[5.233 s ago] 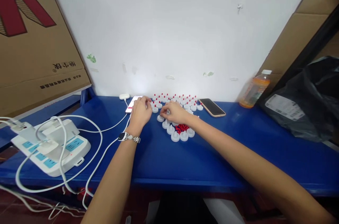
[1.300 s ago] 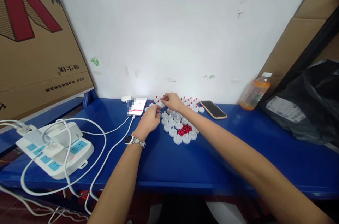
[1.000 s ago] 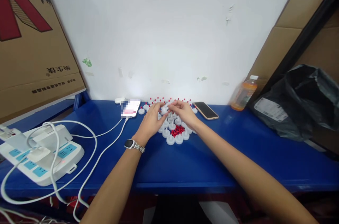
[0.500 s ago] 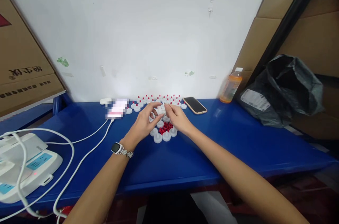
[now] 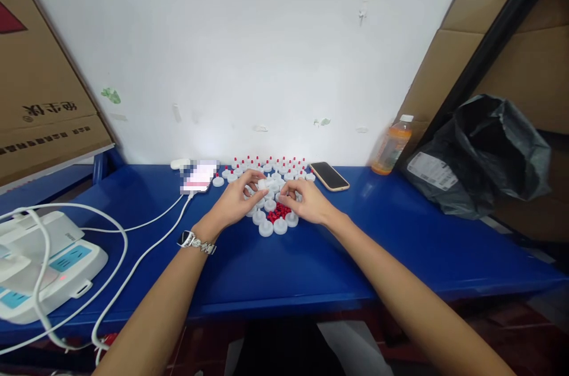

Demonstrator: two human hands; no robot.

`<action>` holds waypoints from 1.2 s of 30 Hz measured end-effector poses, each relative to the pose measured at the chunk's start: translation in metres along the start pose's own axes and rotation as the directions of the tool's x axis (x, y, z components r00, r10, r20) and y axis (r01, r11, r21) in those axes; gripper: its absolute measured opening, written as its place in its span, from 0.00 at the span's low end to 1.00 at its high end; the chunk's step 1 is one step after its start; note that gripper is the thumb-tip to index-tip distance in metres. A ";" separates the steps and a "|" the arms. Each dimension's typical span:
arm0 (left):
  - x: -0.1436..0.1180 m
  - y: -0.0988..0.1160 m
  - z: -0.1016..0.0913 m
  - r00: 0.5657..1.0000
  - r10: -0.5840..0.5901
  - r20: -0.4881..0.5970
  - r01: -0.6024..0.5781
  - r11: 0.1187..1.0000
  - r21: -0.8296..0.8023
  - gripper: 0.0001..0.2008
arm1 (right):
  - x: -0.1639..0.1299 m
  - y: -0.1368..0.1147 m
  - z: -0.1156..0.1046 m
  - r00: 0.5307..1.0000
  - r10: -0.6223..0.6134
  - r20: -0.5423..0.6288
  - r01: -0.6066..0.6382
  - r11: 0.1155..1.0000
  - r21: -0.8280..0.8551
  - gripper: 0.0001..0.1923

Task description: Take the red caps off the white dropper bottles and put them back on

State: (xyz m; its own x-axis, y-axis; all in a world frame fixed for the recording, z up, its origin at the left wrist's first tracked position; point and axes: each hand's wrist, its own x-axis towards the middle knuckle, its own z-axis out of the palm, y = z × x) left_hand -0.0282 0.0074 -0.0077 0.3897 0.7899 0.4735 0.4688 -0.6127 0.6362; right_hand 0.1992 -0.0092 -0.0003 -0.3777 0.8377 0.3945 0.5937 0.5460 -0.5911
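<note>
My left hand [image 5: 237,198] holds a white nozzle cap [image 5: 263,185] between thumb and fingers, just above the cluster. My right hand [image 5: 309,202] is low over a pile of small red tips [image 5: 279,211], with thumb and fingertips pinched together. Whether a tip is between those fingers is too small to see. White nozzle caps without tips [image 5: 265,228] ring the red pile, and some are partly hidden behind my hands. Farther back, near the wall, stand several white caps with red tips [image 5: 218,180] on their nozzles.
A phone [image 5: 329,177] lies right of the caps, and a lit phone [image 5: 198,177] charges on the left. White cables run to a power strip [image 5: 66,269]. An orange drink bottle [image 5: 392,146] and a dark plastic bag [image 5: 475,156] stand at the right of the blue table [image 5: 355,269].
My hands have moved apart. The right has dropped from the cap toward the red tips, while the left still holds a white cap. The view has shifted slightly.
</note>
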 end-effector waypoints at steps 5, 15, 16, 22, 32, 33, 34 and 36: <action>-0.001 0.005 -0.002 1.000 -0.022 0.019 0.022 1.000 0.005 0.17 | 0.012 -0.010 0.010 0.997 0.018 -0.079 0.008 0.952 0.306 0.13; -0.004 -0.029 -0.007 0.988 -0.128 -0.086 0.146 0.953 0.267 0.16 | 0.097 0.011 0.023 0.983 0.020 -0.183 -0.010 0.998 0.058 0.05; -0.005 -0.032 -0.006 0.988 -0.136 -0.067 0.149 0.950 0.274 0.17 | 0.104 0.016 0.025 0.987 0.032 -0.156 -0.036 0.999 -0.019 0.06; -0.007 -0.029 -0.003 0.986 -0.169 -0.007 0.165 0.949 0.268 0.18 | 0.127 0.030 0.041 0.995 0.096 0.034 -0.080 0.943 -0.323 0.06; -0.006 -0.031 -0.002 0.984 -0.168 -0.063 0.179 0.939 0.293 0.16 | 0.151 0.029 0.046 0.985 0.171 0.008 -0.154 0.906 -0.394 0.16; -0.006 -0.031 -0.002 0.984 -0.163 -0.072 0.177 0.939 0.294 0.16 | 0.154 0.028 0.048 0.983 0.182 0.000 -0.167 0.904 -0.394 0.16; -0.006 -0.030 -0.001 0.984 -0.157 -0.081 0.174 0.940 0.294 0.16 | 0.157 0.027 0.051 0.982 0.191 -0.002 -0.176 0.902 -0.394 0.15; -0.006 -0.027 -0.001 0.985 -0.139 -0.101 0.163 0.940 0.299 0.16 | 0.160 0.025 0.053 0.979 0.203 -0.003 -0.189 0.903 -0.385 0.09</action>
State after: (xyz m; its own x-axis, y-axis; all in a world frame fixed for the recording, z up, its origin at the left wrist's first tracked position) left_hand -0.0440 0.0194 -0.0276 0.2392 0.8657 0.4398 0.7410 -0.4554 0.4935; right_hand 0.1159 0.1386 0.0105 -0.2471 0.9311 0.2682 0.8812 0.3311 -0.3374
